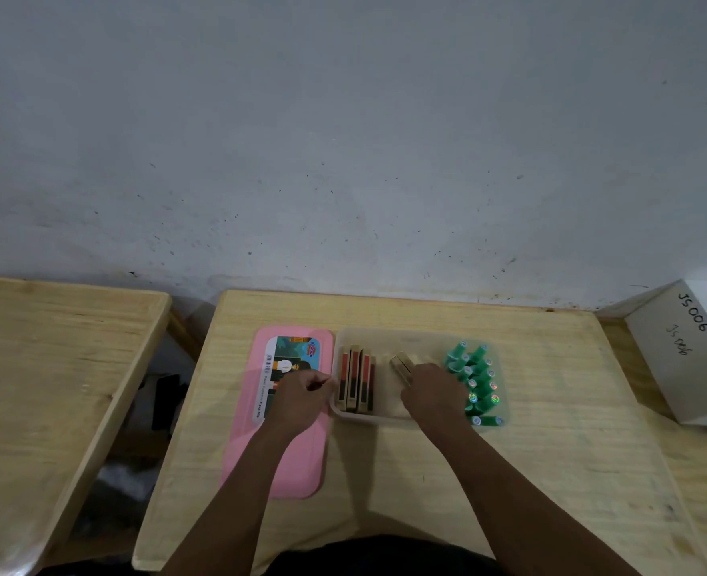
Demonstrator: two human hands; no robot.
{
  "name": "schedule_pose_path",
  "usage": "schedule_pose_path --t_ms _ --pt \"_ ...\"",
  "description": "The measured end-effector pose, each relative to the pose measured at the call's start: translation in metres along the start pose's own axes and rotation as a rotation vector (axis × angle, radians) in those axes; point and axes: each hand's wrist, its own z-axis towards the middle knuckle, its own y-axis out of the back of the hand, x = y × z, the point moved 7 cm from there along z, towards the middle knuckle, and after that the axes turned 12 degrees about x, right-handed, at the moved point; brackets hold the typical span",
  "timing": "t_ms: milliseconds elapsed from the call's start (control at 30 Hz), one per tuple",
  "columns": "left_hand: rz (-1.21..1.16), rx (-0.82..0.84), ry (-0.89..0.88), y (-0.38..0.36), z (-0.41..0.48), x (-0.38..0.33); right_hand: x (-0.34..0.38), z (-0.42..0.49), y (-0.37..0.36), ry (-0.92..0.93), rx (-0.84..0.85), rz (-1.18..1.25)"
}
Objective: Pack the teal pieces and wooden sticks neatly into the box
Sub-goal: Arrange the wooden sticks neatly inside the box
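Observation:
A translucent box point(410, 338) lies on the wooden table. Several wooden sticks point(356, 378) with red and dark faces stand on edge along its left side. Several teal pieces point(477, 378) fill its right end. My right hand point(433, 392) is inside the box and grips another wooden stick point(401, 363), which lies tilted in the middle. My left hand point(302, 399) rests over the box's left edge with curled fingers; I cannot tell whether it grips the rim.
A pink lid point(298, 459) with a printed label lies flat left of the box. A white cardboard box point(692, 355) marked JS006 sits at the right. A second wooden table point(52, 367) stands to the left across a gap.

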Motion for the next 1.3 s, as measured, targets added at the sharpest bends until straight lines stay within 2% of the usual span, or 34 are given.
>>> schedule_pose_path --t_ms 200,300,367,467,533,700,1033,1300 --pt "0.013 0.0 0.006 0.0 -0.001 0.0 0.007 0.001 0.004 0.047 -0.021 -0.06" --pt "0.003 -0.002 0.003 0.0 -0.002 0.0 0.007 0.003 0.002 0.062 0.005 -0.007" --pt "-0.003 -0.005 -0.004 -0.001 -0.002 -0.002 0.004 0.006 -0.002 0.065 0.072 0.187" --pt "-0.007 -0.011 -0.006 0.0 -0.003 -0.003 0.004 0.008 -0.009 0.095 0.181 0.719" --pt "-0.012 -0.012 -0.007 0.0 -0.002 -0.003 0.002 0.007 -0.014 0.07 0.242 0.973" --pt "-0.011 -0.006 0.002 0.0 -0.002 -0.002 0.005 -0.001 -0.02 0.01 0.42 1.368" --pt "-0.002 -0.006 0.005 0.0 -0.003 -0.003 0.004 0.006 -0.031 0.022 0.505 1.494" --pt "0.006 -0.013 0.012 0.0 -0.003 -0.003 0.007 0.009 -0.032 0.114 0.519 1.449"
